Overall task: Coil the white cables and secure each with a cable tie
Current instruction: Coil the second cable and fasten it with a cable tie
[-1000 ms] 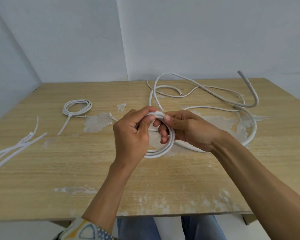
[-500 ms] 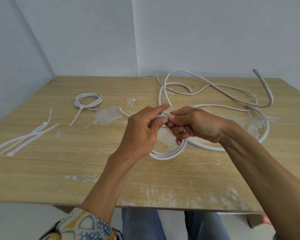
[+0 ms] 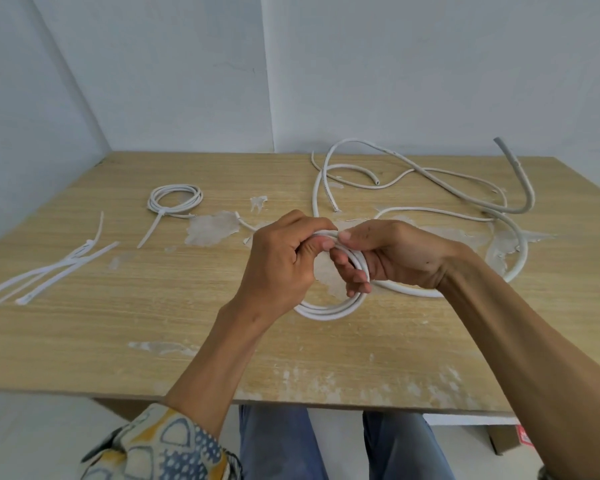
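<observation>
— What do your hands hold?
— My left hand (image 3: 281, 268) and right hand (image 3: 395, 258) both curl around the top of a small white cable coil (image 3: 329, 311), pinching it over the middle of the wooden table (image 3: 153, 323).
— What else is there?
— Loose cables (image 3: 430, 174) sprawl to the right. A tied coil (image 3: 175, 200) lies far left, with cable ties (image 3: 49, 275) nearer the left edge.

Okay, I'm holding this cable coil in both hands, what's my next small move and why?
Probably draw another loop into the coil: left hand and right hand grip it, but a long tail lies loose on the table.
</observation>
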